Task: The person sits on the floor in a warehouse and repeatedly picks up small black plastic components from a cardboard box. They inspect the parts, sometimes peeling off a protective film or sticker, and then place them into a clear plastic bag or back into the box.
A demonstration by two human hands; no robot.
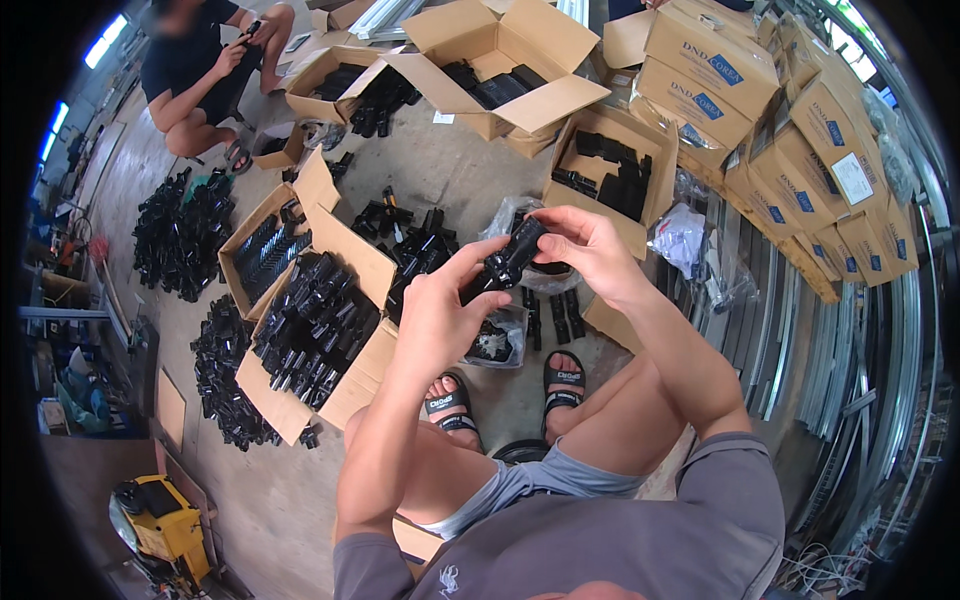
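Between both hands, above my feet, is a black plastic fitting [514, 254] with a ribbed, tube-like body. My left hand [446, 300] grips its lower left end between thumb and fingers. The upper right end is pinched by the thumb and fingers of my right hand [588, 246]. Below the hands stands a small clear tub [508, 345] of small parts. A plastic-lined container, partly hidden by my right hand, lies behind. Several black pieces [567, 316] rest on the floor right of the tub. Left of my left arm, an open cardboard box [375, 355] is full of similar black fittings.
Loose piles of black fittings [183, 235] lie on the floor at left. Open cartons [545, 105] stand ahead; sealed cartons [715, 65] are stacked on a pallet at right, beside long metal profiles [790, 330]. A co-worker [205, 75] sits far left, holding a black piece. A yellow machine [170, 525] stands lower left.
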